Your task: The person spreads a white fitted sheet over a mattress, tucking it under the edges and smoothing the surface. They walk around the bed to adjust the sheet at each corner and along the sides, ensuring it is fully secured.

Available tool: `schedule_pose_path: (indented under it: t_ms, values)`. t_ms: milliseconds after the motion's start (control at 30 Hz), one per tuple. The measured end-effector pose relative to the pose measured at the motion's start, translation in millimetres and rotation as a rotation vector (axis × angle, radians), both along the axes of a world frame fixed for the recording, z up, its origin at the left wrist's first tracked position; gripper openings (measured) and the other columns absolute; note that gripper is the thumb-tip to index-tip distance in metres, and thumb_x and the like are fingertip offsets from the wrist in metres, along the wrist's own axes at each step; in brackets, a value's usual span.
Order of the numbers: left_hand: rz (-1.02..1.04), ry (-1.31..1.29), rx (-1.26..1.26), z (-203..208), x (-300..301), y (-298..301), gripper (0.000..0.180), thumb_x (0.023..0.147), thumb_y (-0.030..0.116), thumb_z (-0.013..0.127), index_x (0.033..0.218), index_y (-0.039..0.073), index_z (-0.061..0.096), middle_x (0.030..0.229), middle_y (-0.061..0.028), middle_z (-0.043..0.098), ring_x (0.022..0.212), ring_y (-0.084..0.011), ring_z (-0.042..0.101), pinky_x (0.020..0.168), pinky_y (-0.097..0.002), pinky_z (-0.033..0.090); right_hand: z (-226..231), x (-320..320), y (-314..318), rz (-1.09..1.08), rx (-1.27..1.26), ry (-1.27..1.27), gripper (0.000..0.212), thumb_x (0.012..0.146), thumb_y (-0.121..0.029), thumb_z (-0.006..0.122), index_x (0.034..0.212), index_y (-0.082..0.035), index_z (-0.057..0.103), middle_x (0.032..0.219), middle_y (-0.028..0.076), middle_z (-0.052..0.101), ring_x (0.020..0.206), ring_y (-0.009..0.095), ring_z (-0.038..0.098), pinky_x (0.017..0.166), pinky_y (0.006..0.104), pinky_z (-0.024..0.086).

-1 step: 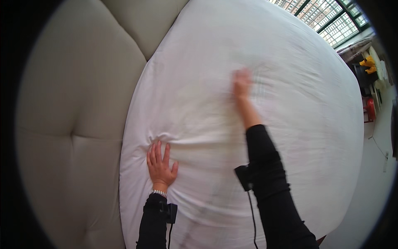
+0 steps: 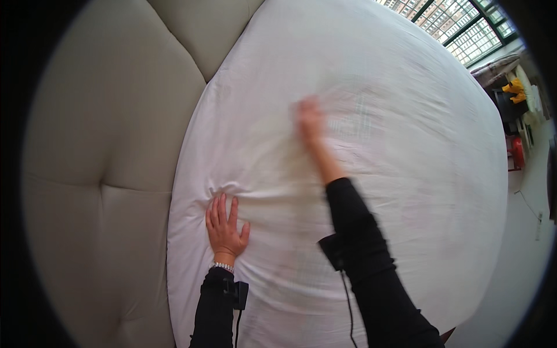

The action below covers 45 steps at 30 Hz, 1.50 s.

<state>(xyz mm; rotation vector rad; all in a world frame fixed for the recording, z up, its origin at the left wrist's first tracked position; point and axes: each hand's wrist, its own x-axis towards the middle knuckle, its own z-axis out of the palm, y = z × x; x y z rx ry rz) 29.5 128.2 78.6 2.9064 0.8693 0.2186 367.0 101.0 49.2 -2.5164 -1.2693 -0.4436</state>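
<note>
A white bed sheet (image 2: 406, 191) covers the mattress, with faint pinkish and greenish patterning showing through it. My left hand (image 2: 226, 229) presses flat on the sheet near the headboard side, fingers stretched out and thumb apart, holding nothing. Creases gather in the cloth at its fingertips. Farther out, over the middle of the bed, is my right hand (image 2: 310, 120). It is smeared by motion, so its fingers and any contact with the sheet are unclear.
A padded beige headboard (image 2: 104, 145) runs along the left edge of the bed. At the far right are a barred window (image 2: 473, 37), a yellow item (image 2: 514, 90) and a red stool-like object (image 2: 516, 153). A cabled black box (image 2: 333, 251) is strapped to my right forearm.
My right hand and forearm have swept left across the sheet toward the headboard. My left hand stays in the same place.
</note>
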Motion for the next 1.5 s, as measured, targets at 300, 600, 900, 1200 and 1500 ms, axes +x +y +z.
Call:
schedule_pose_path:
  t_ms: [300, 600, 900, 1200, 1500]
  values:
    - [-0.013, -0.149, -0.067, 7.8, 21.9, 5.2, 0.069, 0.076, 0.038, 0.052, 0.133, 0.006, 0.031, 0.139, -0.0127, 0.028, 0.129, -0.0306, 0.024, 0.105, -0.0461, 0.017, 6.7, -122.7, -60.5, 0.221, 0.371, 0.365, 0.04, 0.092, -0.02, 0.042, 0.124, 0.004, 0.039, 0.129, 0.023, 0.039, 0.121, 0.035, 0.035, 0.103, 0.0444, 0.023]
    - [0.343, -0.482, -0.313, 56.5, -90.4, 20.3, 0.071, 0.072, 0.022, 0.061, 0.132, 0.002, 0.029, 0.134, -0.0236, 0.031, 0.123, -0.0381, 0.032, 0.097, -0.0491, 0.027, -7.6, -310.9, -104.5, 0.388, 0.027, 0.323, 0.057, 0.076, -0.019, 0.059, 0.126, 0.003, 0.04, 0.127, 0.019, 0.044, 0.115, 0.033, 0.044, 0.098, 0.0431, 0.033]
    - [0.332, -0.101, -0.71, 56.3, -190.2, 16.3, 0.076, 0.074, 0.03, 0.064, 0.13, -0.005, 0.027, 0.127, -0.0295, 0.039, 0.118, -0.0409, 0.038, 0.098, -0.0408, 0.032, 50.4, -390.8, -150.9, 0.612, 0.182, 0.328, 0.058, 0.081, -0.02, 0.053, 0.131, 0.002, 0.032, 0.136, 0.021, 0.031, 0.125, 0.036, 0.03, 0.104, 0.0468, 0.022]
    - [0.446, -0.008, -1.124, 53.1, -185.3, 34.2, 0.082, 0.052, 0.034, 0.08, 0.118, 0.0, 0.045, 0.108, -0.0202, 0.058, 0.098, -0.0328, 0.057, 0.084, -0.0381, 0.045, 57.0, -499.5, -225.0, 1.196, -0.571, 1.316, 0.036, 0.084, -0.031, 0.052, 0.115, -0.013, 0.055, 0.117, 0.008, 0.054, 0.106, 0.025, 0.052, 0.089, 0.0367, 0.04]
    - [0.112, 0.154, -1.089, 56.5, -185.5, -15.9, 0.076, 0.053, 0.026, 0.07, 0.117, -0.001, 0.039, 0.091, -0.0274, 0.059, 0.084, -0.0403, 0.059, 0.076, -0.0432, 0.049, 94.3, -205.9, -63.0, 0.188, 0.131, 0.745, 0.019, 0.083, -0.021, 0.054, 0.095, -0.01, 0.063, 0.076, 0.013, 0.064, 0.071, 0.028, 0.062, 0.063, 0.0351, 0.048]
